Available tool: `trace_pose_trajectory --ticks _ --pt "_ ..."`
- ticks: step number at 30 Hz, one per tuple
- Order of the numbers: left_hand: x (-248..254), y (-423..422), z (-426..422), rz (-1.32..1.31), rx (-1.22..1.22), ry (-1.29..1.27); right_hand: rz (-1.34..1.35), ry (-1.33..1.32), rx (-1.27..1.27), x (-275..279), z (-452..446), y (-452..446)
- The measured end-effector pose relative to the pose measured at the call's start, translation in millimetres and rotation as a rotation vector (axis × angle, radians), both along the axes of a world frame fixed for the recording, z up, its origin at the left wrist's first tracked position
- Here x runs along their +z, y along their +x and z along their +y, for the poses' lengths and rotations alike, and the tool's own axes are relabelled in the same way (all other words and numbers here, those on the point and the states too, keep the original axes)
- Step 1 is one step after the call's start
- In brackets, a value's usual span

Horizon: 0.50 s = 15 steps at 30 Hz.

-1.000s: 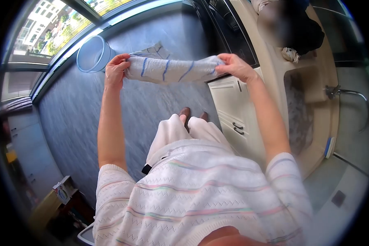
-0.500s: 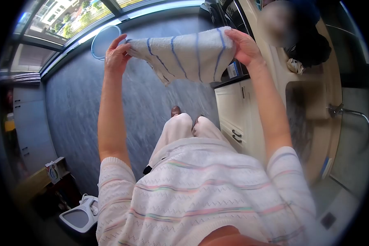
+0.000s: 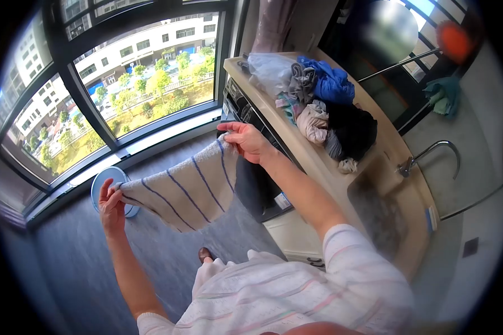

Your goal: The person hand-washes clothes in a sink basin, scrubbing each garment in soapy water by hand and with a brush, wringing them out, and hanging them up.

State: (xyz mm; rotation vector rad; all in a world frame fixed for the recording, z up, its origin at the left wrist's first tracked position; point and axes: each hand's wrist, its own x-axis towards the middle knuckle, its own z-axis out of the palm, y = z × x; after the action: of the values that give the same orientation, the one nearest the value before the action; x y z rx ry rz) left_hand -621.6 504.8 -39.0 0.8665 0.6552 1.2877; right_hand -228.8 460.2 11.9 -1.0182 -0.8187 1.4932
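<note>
A white towel with blue stripes (image 3: 187, 187) hangs stretched between my two hands, its middle sagging over the grey floor. My left hand (image 3: 112, 204) pinches one upper corner, in front of the light blue bucket (image 3: 99, 181). At the opposite upper corner, my right hand (image 3: 246, 142) grips the cloth between thumb and fingers, near the front edge of the counter (image 3: 313, 164). The towel touches nothing but my hands.
Mixed clothes (image 3: 313, 117), among them blue, black and white pieces, lie heaped on the counter. Beside them are a sink basin (image 3: 374, 209) and a curved faucet (image 3: 430, 159). A large window (image 3: 151, 72) spans the upper left. One brown shoe (image 3: 205, 254) shows below.
The view has turned toward the window and counter, bringing the clothes pile into full view. The towel, earlier bunched into a narrow band, now hangs more spread out, with my left hand lower than my right.
</note>
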Motion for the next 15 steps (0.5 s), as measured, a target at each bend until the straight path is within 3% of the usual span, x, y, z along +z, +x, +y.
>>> trace_pose_trajectory --ticks 2,4,5,6,7,12,15 --pt "19 -6 17 -0.101 0.119 0.015 0.094 0.131 0.012 40 12 -16" --pt "-16 -2 48 -0.106 0.035 -0.056 0.241 0.152 -0.114 16 34 -39" --pt "-59 1 67 0.005 -0.033 -0.208 0.087 0.023 -0.001 -33 53 -40" --pt "-83 -1 86 0.120 -0.101 -0.352 -0.309 -0.155 0.055 -93 69 -27" --pt "-77 -8 105 0.097 -0.074 -0.291 -0.147 -0.312 -0.199 -89 74 -32" --pt "-43 -15 167 0.129 0.055 -0.247 -0.107 -0.118 -0.203 -28 106 -10" --pt "8 2 209 0.083 0.045 0.003 -0.067 -0.031 -0.171 15 143 2"
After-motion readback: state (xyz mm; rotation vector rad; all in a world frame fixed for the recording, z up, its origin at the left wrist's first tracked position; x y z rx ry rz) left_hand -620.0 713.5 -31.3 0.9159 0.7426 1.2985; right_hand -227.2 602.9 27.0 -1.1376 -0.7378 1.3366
